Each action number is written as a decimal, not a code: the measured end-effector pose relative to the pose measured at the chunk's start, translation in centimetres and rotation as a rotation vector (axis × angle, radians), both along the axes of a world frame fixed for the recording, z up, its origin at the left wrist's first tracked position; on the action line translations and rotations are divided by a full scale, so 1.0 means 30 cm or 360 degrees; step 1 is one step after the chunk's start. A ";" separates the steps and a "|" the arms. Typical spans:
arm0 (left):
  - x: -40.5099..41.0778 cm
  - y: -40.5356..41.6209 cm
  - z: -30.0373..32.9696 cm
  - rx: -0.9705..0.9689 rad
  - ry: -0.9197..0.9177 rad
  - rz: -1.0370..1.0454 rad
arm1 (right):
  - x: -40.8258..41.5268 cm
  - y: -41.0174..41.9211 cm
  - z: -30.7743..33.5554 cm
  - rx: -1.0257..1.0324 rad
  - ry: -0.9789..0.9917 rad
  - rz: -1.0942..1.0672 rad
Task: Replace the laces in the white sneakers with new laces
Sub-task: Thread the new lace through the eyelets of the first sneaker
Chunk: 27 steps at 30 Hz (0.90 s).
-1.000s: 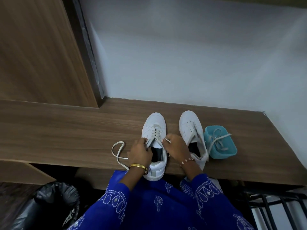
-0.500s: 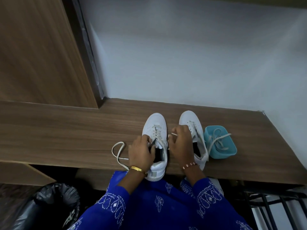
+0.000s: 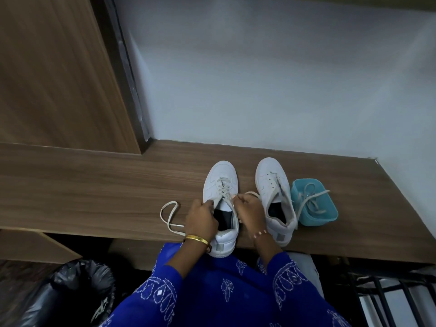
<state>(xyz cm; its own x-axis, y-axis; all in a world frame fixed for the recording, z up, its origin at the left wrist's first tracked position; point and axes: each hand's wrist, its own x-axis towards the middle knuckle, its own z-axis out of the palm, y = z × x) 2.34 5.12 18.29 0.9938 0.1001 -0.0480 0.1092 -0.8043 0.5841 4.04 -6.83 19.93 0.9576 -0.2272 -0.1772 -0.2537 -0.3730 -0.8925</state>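
on wood-grain shelf (image 3: 94, 192), left hand (image 3: 200, 218) & right hand (image 3: 250, 212) pinch flat lace (image 3: 223, 188) of smooth white sneaker (image 3: 220, 175).

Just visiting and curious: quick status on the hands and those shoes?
Left hand and right hand both pinching the lace at the left sneaker. Right sneaker unlaced. Loose laces in teal basket. Nothing blocking.

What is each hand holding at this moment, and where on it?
Both hands work the left sneaker. The left hand grips its collar edge; the right hand pinches the lace near the top eyelets.
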 end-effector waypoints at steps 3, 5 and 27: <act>0.024 -0.001 0.001 -0.0458 0.0038 0.0126 | 0.007 0.017 0.030 0.0552 0.0024 -0.0184; 0.041 -0.004 0.012 -0.1097 0.0067 0.0285 | 0.014 0.022 0.039 0.0715 0.0045 -0.0259; 0.123 0.069 0.102 -0.2386 0.0402 0.0754 | 0.048 -0.033 0.092 0.1352 0.0217 -0.0397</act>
<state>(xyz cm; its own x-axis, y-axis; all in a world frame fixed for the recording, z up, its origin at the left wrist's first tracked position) 6.04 7.20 21.34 0.8396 0.0971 -0.5344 0.3838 0.5902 0.7102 5.47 -7.82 22.69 0.8561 -0.1666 -0.4893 -0.3631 0.4799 -0.7987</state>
